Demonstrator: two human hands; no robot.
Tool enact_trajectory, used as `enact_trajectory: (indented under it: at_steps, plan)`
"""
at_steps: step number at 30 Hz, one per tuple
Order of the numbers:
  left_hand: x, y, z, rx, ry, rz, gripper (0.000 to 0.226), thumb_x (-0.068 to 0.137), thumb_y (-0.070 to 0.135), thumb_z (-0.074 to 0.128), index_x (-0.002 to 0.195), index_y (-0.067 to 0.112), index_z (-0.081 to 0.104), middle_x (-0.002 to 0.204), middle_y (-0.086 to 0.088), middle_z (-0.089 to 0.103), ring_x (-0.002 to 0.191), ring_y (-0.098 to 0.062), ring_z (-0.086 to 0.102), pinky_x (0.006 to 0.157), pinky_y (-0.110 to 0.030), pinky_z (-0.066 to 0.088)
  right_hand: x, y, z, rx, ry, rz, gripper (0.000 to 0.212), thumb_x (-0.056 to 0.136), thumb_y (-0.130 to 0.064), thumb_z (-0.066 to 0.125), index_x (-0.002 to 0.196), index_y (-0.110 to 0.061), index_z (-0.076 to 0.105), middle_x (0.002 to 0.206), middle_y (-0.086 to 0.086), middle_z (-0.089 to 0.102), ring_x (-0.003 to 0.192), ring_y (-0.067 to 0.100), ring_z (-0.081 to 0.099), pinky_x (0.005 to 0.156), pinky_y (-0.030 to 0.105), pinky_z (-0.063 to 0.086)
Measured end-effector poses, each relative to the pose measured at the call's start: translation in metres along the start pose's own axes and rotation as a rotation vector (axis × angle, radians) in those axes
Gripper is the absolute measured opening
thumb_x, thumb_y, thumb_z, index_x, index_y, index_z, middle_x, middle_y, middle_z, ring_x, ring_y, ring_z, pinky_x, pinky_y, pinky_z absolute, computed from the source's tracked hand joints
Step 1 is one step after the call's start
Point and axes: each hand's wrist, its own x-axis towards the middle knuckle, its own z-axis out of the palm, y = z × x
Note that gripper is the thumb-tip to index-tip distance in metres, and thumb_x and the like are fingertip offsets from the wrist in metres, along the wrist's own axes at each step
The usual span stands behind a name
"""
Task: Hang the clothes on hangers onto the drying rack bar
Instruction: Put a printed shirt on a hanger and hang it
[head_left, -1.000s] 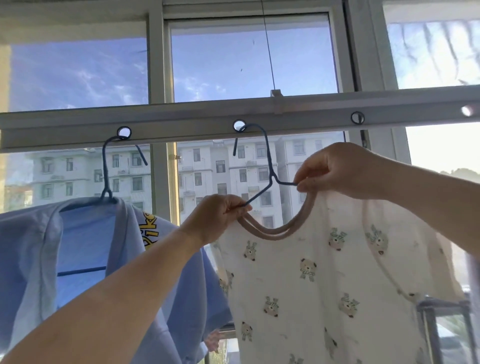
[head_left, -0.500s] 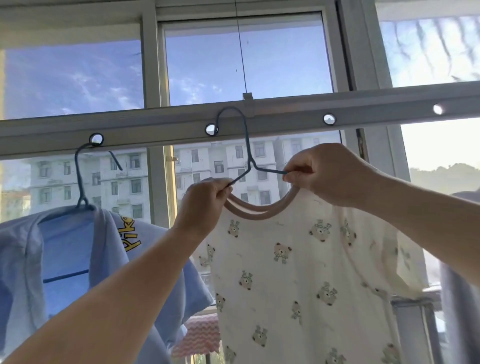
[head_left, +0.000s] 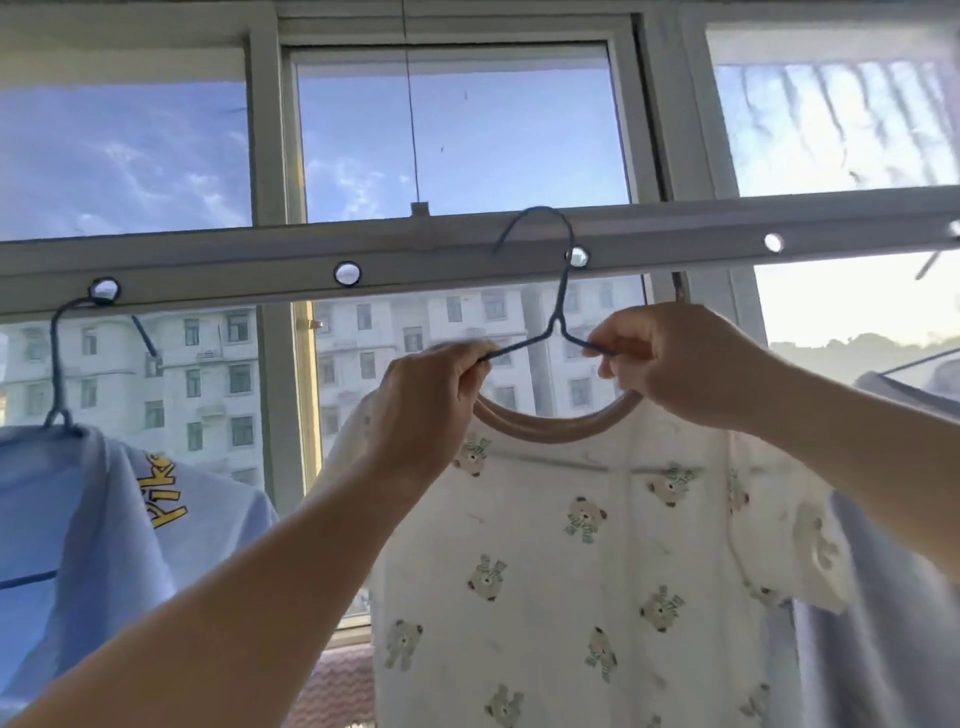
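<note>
Both hands are up at the drying rack bar now. The left hand is pinching the left arm of the blue wire hanger, and the right hand is pinching the right arm, fingers curled tight round the thin wire on both sides. The hook is sitting in front of the bar, its curve reaching just above the top edge, right beside one of the round holes (whether the tip is through that hole or only passing in front of it, I cannot tell).

The bear-print shirt is draping off the hanger below the hands, collar sagging in a soft loop between them. It is looking light and floppy, with no stiffness of its own, so all the control is coming through the wire. That wire is looking thin and springy; gripping close to the neck on both sides, as the hands are doing, is probably the best way of steering the hook without twisting it.

No real containers here; the nearest thing is that row of holes along the bar. The far left one is already holding the hook of another hanger carrying the blue shirt, and the next one is standing free.
</note>
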Motion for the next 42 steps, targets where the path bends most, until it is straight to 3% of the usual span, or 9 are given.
enact_trajectory:
  at_steps: [2, 7, 11, 17, 19, 30, 35, 39, 42]
  plan:
    - [-0.001, 0.014, 0.015, -0.006, -0.049, 0.014, 0.023, 0.091, 0.035, 0.047, 0.112, 0.036, 0.055, 0.095, 0.012, 0.07, 0.083, -0.01, 0.066, 0.07, -0.036, 0.056, -0.009, 0.01, -0.006, 0.039, -0.01, 0.027, 0.01, 0.089, -0.018, 0.057, 0.093, -0.024, 0.065, 0.08, -0.008, 0.067, 0.072, 0.014, 0.067, 0.073, 0.036, 0.058]
    - [0.002, 0.059, 0.05, -0.074, -0.101, 0.058, 0.024, 0.091, 0.026, 0.053, 0.112, 0.026, 0.064, 0.099, 0.01, 0.069, 0.08, -0.01, 0.065, 0.061, -0.021, 0.051, -0.027, 0.048, -0.03, 0.053, 0.096, 0.068, 0.01, 0.088, -0.021, 0.06, 0.079, -0.027, 0.062, 0.069, -0.013, 0.064, 0.059, -0.002, 0.06, 0.061, 0.014, 0.046]
    - [0.011, 0.093, 0.077, -0.211, -0.132, 0.158, 0.037, 0.091, 0.04, 0.047, 0.115, 0.017, 0.063, 0.102, -0.001, 0.071, 0.075, -0.007, 0.065, 0.067, -0.022, 0.053, -0.039, 0.082, -0.054, 0.031, 0.157, 0.151, 0.019, 0.089, -0.018, 0.058, 0.074, -0.03, 0.059, 0.071, -0.007, 0.065, 0.064, 0.005, 0.061, 0.064, 0.019, 0.048]
    - [0.022, 0.129, 0.113, -0.233, -0.179, 0.209, 0.053, 0.092, 0.049, 0.03, 0.119, 0.014, 0.06, 0.111, -0.005, 0.069, 0.089, -0.015, 0.068, 0.084, -0.033, 0.053, -0.047, 0.125, -0.083, -0.132, 0.236, 0.213, 0.012, 0.089, -0.015, 0.058, 0.092, -0.013, 0.07, 0.075, -0.002, 0.067, 0.069, 0.012, 0.064, 0.064, 0.014, 0.046]
    - [0.025, 0.136, 0.123, -0.229, -0.187, 0.202, 0.052, 0.091, 0.048, 0.031, 0.12, 0.015, 0.059, 0.113, -0.005, 0.067, 0.092, -0.016, 0.067, 0.087, -0.039, 0.052, -0.046, 0.139, -0.092, -0.216, 0.279, 0.215, 0.014, 0.089, -0.014, 0.058, 0.093, -0.01, 0.07, 0.075, -0.002, 0.065, 0.069, 0.013, 0.062, 0.064, 0.018, 0.045]
    - [0.031, 0.137, 0.15, -0.17, -0.262, 0.145, 0.058, 0.089, 0.051, 0.023, 0.125, 0.019, 0.055, 0.122, -0.001, 0.063, 0.102, -0.018, 0.063, 0.091, -0.038, 0.047, -0.026, 0.182, -0.101, -0.313, 0.348, 0.246, 0.016, 0.09, -0.016, 0.055, 0.09, -0.011, 0.07, 0.082, 0.004, 0.071, 0.077, 0.024, 0.066, 0.077, 0.038, 0.054]
    - [0.03, 0.13, 0.156, -0.129, -0.29, 0.092, 0.06, 0.089, 0.055, 0.02, 0.124, 0.021, 0.055, 0.127, 0.002, 0.059, 0.107, -0.019, 0.061, 0.093, -0.038, 0.046, -0.019, 0.193, -0.092, -0.332, 0.307, 0.233, 0.017, 0.089, -0.014, 0.056, 0.094, -0.007, 0.071, 0.085, 0.007, 0.072, 0.075, 0.023, 0.065, 0.077, 0.034, 0.053]
    - [0.027, 0.13, 0.152, -0.095, -0.302, 0.079, 0.06, 0.089, 0.054, 0.02, 0.127, 0.02, 0.053, 0.128, 0.0, 0.059, 0.107, -0.018, 0.061, 0.097, -0.04, 0.045, -0.022, 0.193, -0.083, -0.314, 0.126, 0.273, 0.022, 0.087, -0.02, 0.061, 0.104, -0.008, 0.067, 0.096, 0.007, 0.071, 0.08, 0.019, 0.06, 0.073, 0.025, 0.043]
    - [0.025, 0.129, 0.148, -0.079, -0.329, 0.06, 0.064, 0.085, 0.054, 0.019, 0.129, 0.02, 0.051, 0.13, 0.0, 0.057, 0.111, -0.018, 0.059, 0.099, -0.04, 0.044, -0.02, 0.187, -0.078, -0.324, 0.239, 0.201, 0.029, 0.086, -0.029, 0.062, 0.108, -0.01, 0.064, 0.104, 0.006, 0.067, 0.086, 0.018, 0.058, 0.075, 0.027, 0.042]
